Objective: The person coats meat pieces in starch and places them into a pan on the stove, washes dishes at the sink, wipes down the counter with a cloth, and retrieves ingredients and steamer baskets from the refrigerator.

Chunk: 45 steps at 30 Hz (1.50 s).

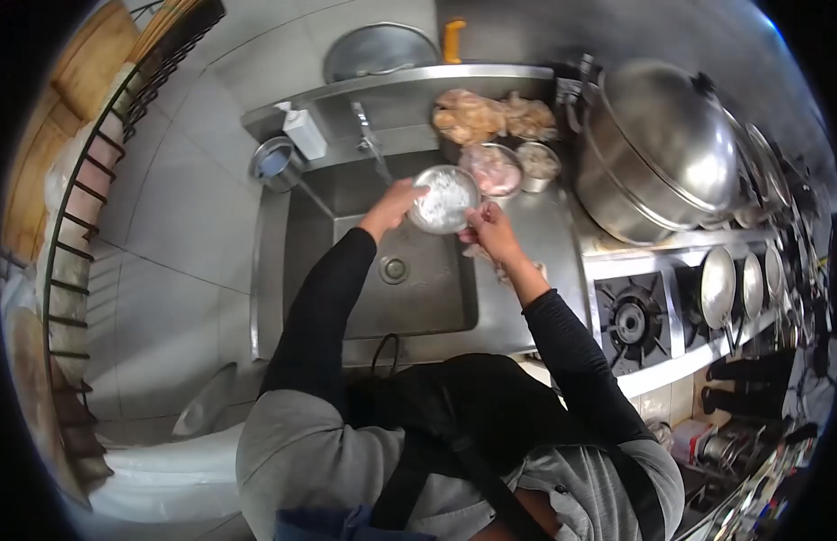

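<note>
My left hand grips the left rim of a round metal bowl, and my right hand holds its right side with closed fingers. Inside the bowl lies something bright white; whether it is foam, water or powder I cannot tell. The bowl hangs over the steel sink, a little right of the faucet. Just behind it sits a metal bowl of pinkish raw meat. Farther right stands a small metal container of pale pieces.
Bags of yellowish food lie at the back of the counter. A large steel pot stands to the right, behind a gas burner. At the sink's left corner are a metal pot and a white pump bottle. Pans hang far right.
</note>
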Tool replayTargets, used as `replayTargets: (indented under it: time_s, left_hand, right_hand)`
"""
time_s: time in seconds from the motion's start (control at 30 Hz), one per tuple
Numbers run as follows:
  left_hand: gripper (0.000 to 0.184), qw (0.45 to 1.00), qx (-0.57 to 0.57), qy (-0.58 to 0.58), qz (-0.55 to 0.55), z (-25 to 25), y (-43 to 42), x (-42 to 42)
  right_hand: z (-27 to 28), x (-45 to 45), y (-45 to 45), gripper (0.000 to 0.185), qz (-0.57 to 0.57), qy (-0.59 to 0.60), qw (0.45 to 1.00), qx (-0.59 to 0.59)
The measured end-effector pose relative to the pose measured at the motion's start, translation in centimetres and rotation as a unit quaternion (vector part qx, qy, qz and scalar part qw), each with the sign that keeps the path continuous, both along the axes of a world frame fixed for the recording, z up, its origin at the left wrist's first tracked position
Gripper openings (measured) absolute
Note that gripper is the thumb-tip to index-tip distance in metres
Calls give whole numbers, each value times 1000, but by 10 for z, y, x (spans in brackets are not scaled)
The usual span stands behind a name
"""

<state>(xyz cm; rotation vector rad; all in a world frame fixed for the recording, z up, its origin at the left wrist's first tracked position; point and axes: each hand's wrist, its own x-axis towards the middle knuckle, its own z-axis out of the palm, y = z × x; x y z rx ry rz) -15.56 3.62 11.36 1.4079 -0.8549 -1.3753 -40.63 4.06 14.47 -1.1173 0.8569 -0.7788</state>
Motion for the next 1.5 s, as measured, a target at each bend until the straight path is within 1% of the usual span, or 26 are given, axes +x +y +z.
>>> replayTargets:
  time_s: [0.03, 0.1, 0.13, 0.27, 0.33, 0.43, 0.47, 0.5, 0.53, 0.6, 0.7, 0.73, 0.83, 0.87, 0.93, 1.0, 1.07, 1.1, 1.17, 1.2, 1.23, 1.27, 1.3, 1.37, 1.43, 1.5]
  left_hand:
    - [42, 999, -33, -9, 31, -5, -16, 27]
    - [35, 974, -76, -192, 88, -18, -53, 84]
    - [31, 948, -79, -290, 102, -30, -68, 107]
    - [33, 807, -118, -578, 13, 18, -71, 105]
    - [38, 717, -110, -686, -60, 29, -67, 100]
    - [39, 781, 15, -622, 60, -10, -67, 119]
    - [34, 934, 78, -342, 66, 17, -35, 110]
    - [32, 978, 53, -158, 126, 2, -15, 105]
    - [33, 982, 24, 28, 183, -20, 1, 104]
    - [37, 944, 57, 199, 257, -67, 28, 103]
    - [41, 914, 62, 270, 296, -82, 62, 75]
    - [43, 907, 44, 292, 300, -81, 68, 70]
    - [40, 900, 12, 293, 322, -61, 73, 57]
    - [41, 909, 28, 272, 313, -57, 74, 52]
    - [42, 925, 58, 229, 297, -52, 74, 46]
    - [44, 922, 60, 229, 307, -70, 73, 53]
    - [44, 920, 82, 210, 322, -73, 68, 52]
    - [42, 944, 83, 135, 289, -69, 62, 52]
    - [38, 973, 84, -22, 215, -59, 52, 53]
    - [32, 961, 46, -182, 202, -56, 41, 56]
    - [31, 926, -3, -333, 176, -56, 29, 64]
    - [31, 866, -54, -474, 149, -59, 16, 74]
    - [32, 782, -103, -603, 121, -57, 5, 80]
    - [33, 738, -45, -668, 86, -47, -12, 88]
    - [34, 805, -5, -581, 121, -28, -17, 88]
    - [34, 929, 22, -305, 208, -17, -5, 86]
  right_hand:
    - [0, 19, -11, 21, -2, 18, 998, -67]
    - [-10, 43, -28, 22, -8, 55, 980, -191]
    - [-7, 51, -30, 24, -10, 129, 970, -204]
    - [32, 86, -32, 22, 93, 60, 980, -167]
    - [15, 106, -46, 22, 108, 46, 984, -130]
    - [7, 125, -52, 21, 127, 34, 990, -52]
    - [-2, 134, -61, 23, 138, 44, 989, -43]
    - [-11, 146, -70, 25, 150, 51, 987, -32]
    - [-21, 158, -84, 26, 153, 24, 988, -25]
    - [-20, 189, -107, 23, 155, 22, 988, -2]
    - [-15, 236, -134, 25, 258, -2, 964, 59]
    - [-19, 249, -138, 25, 282, 26, 959, 19]
    - [-16, 276, -151, 27, 318, 117, 940, -37]
    - [-50, 290, -169, 24, 299, -55, 947, 106]
    - [-38, 293, -167, 22, 405, 39, 912, -47]
    - [10, 283, -142, 22, 430, 159, 885, 76]
    - [11, 276, -146, 23, 376, 143, 912, 78]
    - [12, 272, -150, 23, 347, 135, 925, 77]
    - [9, 270, -148, 21, 384, 73, 918, 63]
    - [8, 269, -143, 21, 402, 43, 913, 56]
    - [7, 268, -137, 21, 421, 15, 905, 49]
    - [13, 266, -132, 21, 353, 4, 934, 48]
    - [25, 260, -131, 21, 320, 69, 944, -33]
    - [44, 245, -129, 24, 242, 192, 932, -192]
    - [18, 226, -128, 27, 135, 179, 946, -234]
    - [-33, 209, -124, 25, 69, 203, 927, -308]
